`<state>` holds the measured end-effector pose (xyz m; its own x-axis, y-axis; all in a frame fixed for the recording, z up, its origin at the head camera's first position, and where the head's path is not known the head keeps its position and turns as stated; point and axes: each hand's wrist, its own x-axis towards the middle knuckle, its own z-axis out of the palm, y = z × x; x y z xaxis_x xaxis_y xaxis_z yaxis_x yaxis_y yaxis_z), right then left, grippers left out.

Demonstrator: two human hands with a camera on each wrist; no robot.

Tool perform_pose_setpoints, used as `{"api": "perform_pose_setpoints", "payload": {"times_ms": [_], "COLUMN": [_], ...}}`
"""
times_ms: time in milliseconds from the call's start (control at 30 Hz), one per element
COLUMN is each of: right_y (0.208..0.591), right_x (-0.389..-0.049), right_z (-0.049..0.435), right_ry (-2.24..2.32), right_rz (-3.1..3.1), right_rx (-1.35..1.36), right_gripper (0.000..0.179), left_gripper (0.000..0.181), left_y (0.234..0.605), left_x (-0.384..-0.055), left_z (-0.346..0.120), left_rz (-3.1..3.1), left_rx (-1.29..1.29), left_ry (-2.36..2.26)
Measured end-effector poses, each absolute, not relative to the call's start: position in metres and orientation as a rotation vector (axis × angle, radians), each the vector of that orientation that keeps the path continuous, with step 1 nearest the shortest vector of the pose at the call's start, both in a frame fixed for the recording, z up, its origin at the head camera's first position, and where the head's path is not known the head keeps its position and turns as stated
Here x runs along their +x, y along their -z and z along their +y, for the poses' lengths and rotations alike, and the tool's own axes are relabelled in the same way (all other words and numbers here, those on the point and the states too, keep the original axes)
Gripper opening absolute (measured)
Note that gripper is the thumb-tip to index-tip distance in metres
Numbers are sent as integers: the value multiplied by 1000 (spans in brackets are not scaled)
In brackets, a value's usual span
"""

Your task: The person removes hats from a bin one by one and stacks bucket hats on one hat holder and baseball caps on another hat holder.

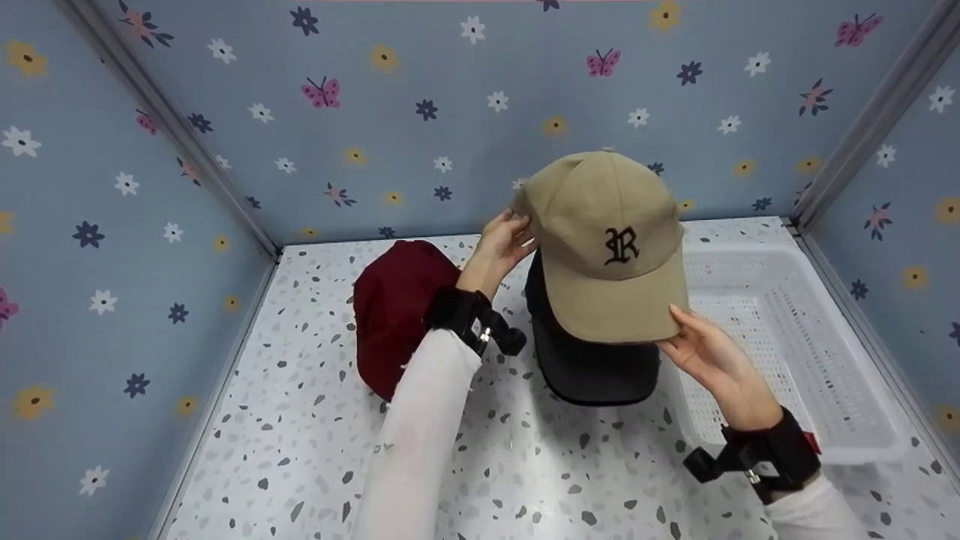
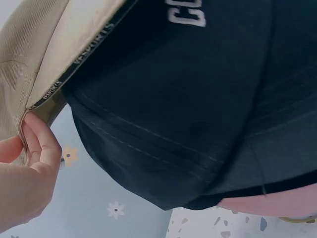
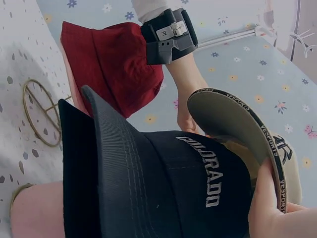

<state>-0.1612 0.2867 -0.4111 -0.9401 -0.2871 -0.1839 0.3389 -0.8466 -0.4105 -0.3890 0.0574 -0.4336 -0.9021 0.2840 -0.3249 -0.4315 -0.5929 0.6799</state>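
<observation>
A beige baseball cap [image 1: 600,210] with a dark embroidered letter faces me, held over a dark cap. My left hand [image 1: 499,251] pinches its lower edge at the left, as the left wrist view also shows. At the brim's right corner my right hand [image 1: 716,364] grips it between thumb and fingers. The dark navy cap [image 3: 198,173], lettered COLORADO, shows right under the beige one. A second dark brim [image 3: 79,163] lies beneath it in the right wrist view. To the left sits a dark red bucket hat [image 1: 397,307], partly covered by my left forearm.
A white plastic basket [image 1: 780,330] stands at the right, behind my right hand. Below the dark caps is a pink rounded support [image 3: 37,213]; a gold wire ring [image 3: 25,101] stands near the red hat. Patterned walls [image 1: 450,135] enclose the speckled table [image 1: 300,450].
</observation>
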Motion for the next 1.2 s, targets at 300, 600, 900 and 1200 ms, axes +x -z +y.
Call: {"api": "perform_pose_setpoints", "payload": {"times_ms": [300, 600, 900, 1200], "right_y": [415, 418, 426, 432], "right_x": [-158, -152, -147, -144], "right_z": [284, 281, 278, 275], "right_ry": [2711, 2643, 2624, 2621], "right_rz": [593, 928, 1012, 1068], "right_rx": [514, 489, 523, 559], "right_gripper": [16, 17, 27, 27], "left_gripper": [54, 50, 28, 15], "left_y": [400, 504, 477, 545], "left_x": [-344, -423, -386, -422], "left_z": [54, 62, 55, 60], "left_rz": [1335, 1337, 1410, 1390], "left_rx": [-346, -399, -355, -478], "left_ry": [-2365, -2306, -2281, -2286]}}
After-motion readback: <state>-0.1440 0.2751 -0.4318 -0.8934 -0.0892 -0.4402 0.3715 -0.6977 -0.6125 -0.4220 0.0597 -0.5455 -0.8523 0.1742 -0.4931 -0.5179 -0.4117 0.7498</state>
